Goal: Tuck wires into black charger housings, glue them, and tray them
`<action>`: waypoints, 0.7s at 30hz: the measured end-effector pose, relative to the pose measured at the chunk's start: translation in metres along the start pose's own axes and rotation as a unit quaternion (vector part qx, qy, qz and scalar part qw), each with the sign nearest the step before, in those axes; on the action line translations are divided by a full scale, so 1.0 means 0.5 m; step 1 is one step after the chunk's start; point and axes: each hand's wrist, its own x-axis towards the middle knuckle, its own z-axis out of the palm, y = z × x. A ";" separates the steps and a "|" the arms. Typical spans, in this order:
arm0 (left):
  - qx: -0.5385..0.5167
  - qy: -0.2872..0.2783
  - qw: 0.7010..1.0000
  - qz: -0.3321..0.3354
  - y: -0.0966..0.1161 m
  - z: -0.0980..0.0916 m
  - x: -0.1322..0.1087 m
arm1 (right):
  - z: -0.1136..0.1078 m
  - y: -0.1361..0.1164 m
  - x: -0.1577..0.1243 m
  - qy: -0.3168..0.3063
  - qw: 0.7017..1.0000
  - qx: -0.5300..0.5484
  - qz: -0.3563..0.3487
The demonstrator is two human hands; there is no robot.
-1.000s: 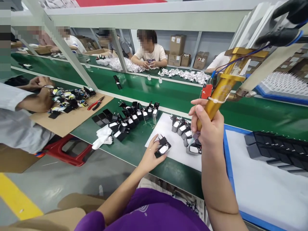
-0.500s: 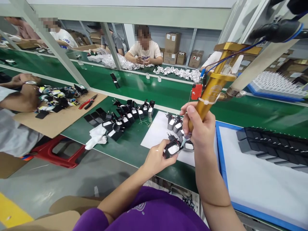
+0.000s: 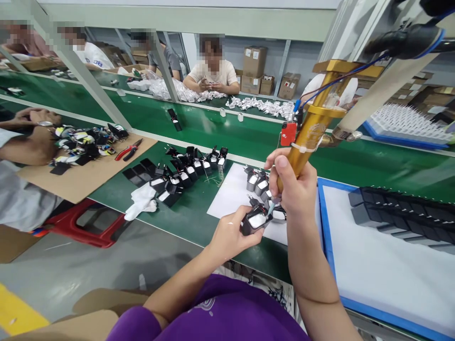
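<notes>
My left hand (image 3: 230, 233) grips a black power adapter housing (image 3: 256, 219) with a white block inside and plug pins at its far end. My right hand (image 3: 295, 187) is wrapped around a gold glue dispenser (image 3: 308, 135) hanging from above. Its thin pale nozzle (image 3: 271, 207) points down to the housing's right edge; whether it touches cannot be made out. Behind the held piece, several similar open housings (image 3: 262, 184) stand on a white sheet (image 3: 227, 196), partly hidden by my hands.
More open housings (image 3: 188, 173) and a white glove (image 3: 141, 201) lie to the left. A blue-edged tray (image 3: 329, 237) with rows of black housings (image 3: 398, 208) is at right. Beyond runs a green conveyor belt (image 3: 206, 125). Co-workers sit across it; another person's hands (image 3: 40, 116) are at far left.
The nozzle tip has shifted slightly left and up along the housing's edge. The black piece and small white parts on the conveyor have moved a little to the right. Both hands keep their grips.
</notes>
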 end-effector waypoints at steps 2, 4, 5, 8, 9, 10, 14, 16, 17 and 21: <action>0.005 0.002 1.000 -0.005 -0.005 0.006 0.002 | 0.000 -0.001 -0.001 0.002 1.000 0.003 0.006; 0.010 0.004 1.000 -0.012 -0.011 0.016 0.004 | 0.002 -0.002 -0.002 0.007 1.000 0.001 0.011; 0.012 0.003 1.000 -0.014 -0.015 0.022 0.004 | 0.004 -0.003 -0.003 0.009 1.000 -0.001 0.013; 0.006 -0.007 1.000 -0.012 -0.021 0.041 0.005 | 0.008 -0.003 -0.005 0.009 1.000 -0.003 0.013; 0.000 -0.010 1.000 -0.009 -0.021 0.047 0.005 | 0.009 -0.003 -0.006 0.008 1.000 -0.001 0.009; -0.007 -0.010 1.000 -0.004 -0.020 0.053 0.005 | 0.010 -0.003 -0.006 0.008 1.000 0.000 0.004; -0.035 0.006 0.999 0.011 -0.009 0.071 0.008 | 0.011 -0.002 -0.008 0.012 1.000 -0.013 -0.004; -0.043 0.021 0.999 0.012 -0.005 0.076 0.010 | 0.012 -0.002 -0.009 0.015 1.000 -0.020 0.001; -0.045 0.029 0.998 0.013 -0.003 0.079 0.012 | 0.012 -0.003 -0.009 0.014 1.000 -0.021 0.004; -0.047 0.056 0.997 0.028 -0.003 0.085 0.013 | 0.009 -0.004 -0.009 -0.003 1.000 -0.013 0.004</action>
